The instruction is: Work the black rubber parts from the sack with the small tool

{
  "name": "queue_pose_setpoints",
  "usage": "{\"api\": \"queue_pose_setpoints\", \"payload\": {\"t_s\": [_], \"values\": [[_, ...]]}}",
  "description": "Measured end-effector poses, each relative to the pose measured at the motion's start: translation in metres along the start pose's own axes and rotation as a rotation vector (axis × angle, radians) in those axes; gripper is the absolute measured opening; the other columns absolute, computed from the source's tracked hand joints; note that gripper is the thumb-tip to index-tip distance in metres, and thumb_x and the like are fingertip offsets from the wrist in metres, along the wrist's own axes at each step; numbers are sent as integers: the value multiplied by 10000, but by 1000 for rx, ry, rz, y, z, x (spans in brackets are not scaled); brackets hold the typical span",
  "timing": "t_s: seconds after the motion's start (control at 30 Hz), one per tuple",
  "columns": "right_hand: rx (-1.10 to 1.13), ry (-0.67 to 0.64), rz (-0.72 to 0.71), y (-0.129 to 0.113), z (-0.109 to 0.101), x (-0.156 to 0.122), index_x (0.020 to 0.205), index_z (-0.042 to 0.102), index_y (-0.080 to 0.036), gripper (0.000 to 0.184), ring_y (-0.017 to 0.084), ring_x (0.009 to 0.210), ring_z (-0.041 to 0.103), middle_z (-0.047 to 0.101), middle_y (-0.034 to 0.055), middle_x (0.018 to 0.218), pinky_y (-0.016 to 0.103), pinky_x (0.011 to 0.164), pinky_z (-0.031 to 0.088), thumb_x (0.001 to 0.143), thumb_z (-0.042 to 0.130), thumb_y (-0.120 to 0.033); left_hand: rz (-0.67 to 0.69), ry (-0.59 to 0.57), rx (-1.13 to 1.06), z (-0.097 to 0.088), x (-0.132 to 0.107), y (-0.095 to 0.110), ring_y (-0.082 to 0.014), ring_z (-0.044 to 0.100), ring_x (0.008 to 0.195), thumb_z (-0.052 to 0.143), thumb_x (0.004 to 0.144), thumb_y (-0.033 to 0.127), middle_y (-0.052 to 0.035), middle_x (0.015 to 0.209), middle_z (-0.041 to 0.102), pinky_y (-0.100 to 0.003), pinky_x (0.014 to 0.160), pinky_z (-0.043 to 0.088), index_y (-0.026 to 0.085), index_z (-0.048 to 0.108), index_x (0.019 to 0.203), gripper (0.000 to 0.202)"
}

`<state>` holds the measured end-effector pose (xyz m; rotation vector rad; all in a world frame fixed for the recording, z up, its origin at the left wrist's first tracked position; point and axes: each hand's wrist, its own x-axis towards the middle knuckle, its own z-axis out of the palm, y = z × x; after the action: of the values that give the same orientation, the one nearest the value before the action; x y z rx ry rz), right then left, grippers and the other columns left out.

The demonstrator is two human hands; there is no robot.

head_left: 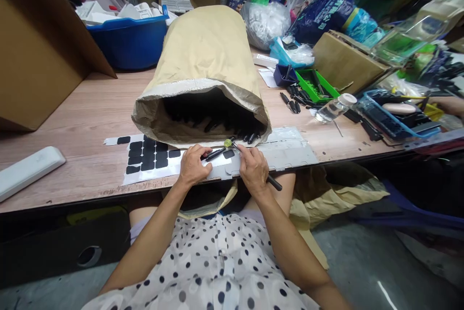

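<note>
My left hand [195, 165] is closed, its thumb and fingers pinching a slim black pen-like part [216, 154] above the board at the table's front edge. My right hand [253, 169] wraps around a small hammer-like tool. The tool's round yellow-green head [227, 143] is at the far end of the black part, and its dark handle [274, 183] sticks out below my palm. Whether head and part touch, I cannot tell. Just beyond both hands lies a big tan paper sack [206, 44], its mouth towards me, with many black parts [210, 119] inside.
A white sheet with black rounded stickers [148, 155] lies left of my hands, on a grey board [286, 148]. Further left is a long white case [31, 169]. A blue tub [126, 41], a green tray [317, 86] and a bottle [335, 108] stand beyond. Another person sits far left.
</note>
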<state>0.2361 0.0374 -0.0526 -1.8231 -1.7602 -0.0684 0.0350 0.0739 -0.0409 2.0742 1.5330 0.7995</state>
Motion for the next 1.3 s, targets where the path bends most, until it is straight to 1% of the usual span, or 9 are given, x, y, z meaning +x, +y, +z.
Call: {"api": "queue_pose_setpoints", "payload": {"t_s": [0.13, 0.27, 0.47, 0.6, 0.7, 0.9, 1.03, 1.1, 1.3], "values": [[99, -7, 45, 0, -4, 4, 1207, 705, -270, 342, 206, 840, 560, 636, 63, 892, 305, 758, 449, 962, 469, -237, 4, 0, -23, -1, 1, -1, -226, 617, 832, 654, 662, 227, -16, 843, 667, -375, 819, 516, 230, 731, 956, 303], [282, 34, 69, -6, -10, 4, 1220, 687, -259, 363, 196, 956, 624, 687, 63, 1013, 308, 838, 506, 986, 409, -259, -23, 16, -64, -1, 2, -2, -204, 615, 813, 672, 755, 293, -11, 826, 668, -342, 786, 510, 243, 730, 892, 156], [439, -42, 23, -25, -21, -2, 1260, 670, -248, 375, 180, 989, 650, 700, 66, 1054, 297, 882, 530, 992, 409, -269, -42, 1, -62, -1, 3, -2, -189, 608, 799, 694, 746, 235, -2, 851, 678, -326, 761, 488, 238, 721, 884, 141], [393, -128, -26, -34, -25, -10, 1267, 679, -283, 386, 156, 842, 641, 668, 38, 914, 255, 792, 531, 999, 403, -258, -29, 3, -45, 0, 2, -2, -202, 613, 850, 697, 759, 231, -1, 870, 679, -333, 787, 486, 254, 715, 903, 147], [328, -168, -66, -33, -22, -16, 1268, 685, -298, 393, 144, 760, 615, 621, 19, 825, 229, 720, 516, 986, 421, -227, -9, 3, -43, 1, 1, -2, -206, 611, 862, 703, 767, 232, -3, 864, 672, -333, 798, 492, 257, 714, 926, 161], [291, -188, -81, -31, -27, -14, 1258, 695, -311, 395, 145, 744, 602, 599, 17, 811, 224, 686, 502, 978, 431, -219, -22, 11, -68, 3, 2, -2, -213, 615, 869, 729, 768, 251, -10, 865, 678, -347, 820, 500, 258, 726, 894, 125], [334, -120, -100, -41, -35, -10, 1284, 681, -299, 395, 149, 791, 611, 603, 31, 843, 235, 736, 508, 1006, 406, -243, -36, 3, -63, 4, 2, -2, -216, 618, 883, 736, 759, 244, -3, 867, 683, -350, 822, 497, 268, 732, 879, 122], [320, -102, -117, -44, -35, -12, 1290, 678, -299, 398, 151, 799, 609, 605, 36, 846, 237, 741, 507, 1010, 401, -241, -38, 2, -57, 4, 3, -1, -215, 616, 873, 736, 754, 244, 0, 853, 678, -348, 813, 496, 271, 732, 869, 118], [249, -157, -148, -39, -28, -17, 1238, 707, -302, 388, 144, 729, 591, 584, 16, 776, 221, 662, 483, 989, 422, -211, -62, 3, -51, 4, 3, 1, -212, 608, 848, 737, 744, 244, 4, 812, 659, -342, 795, 485, 267, 729, 843, 102]]}}
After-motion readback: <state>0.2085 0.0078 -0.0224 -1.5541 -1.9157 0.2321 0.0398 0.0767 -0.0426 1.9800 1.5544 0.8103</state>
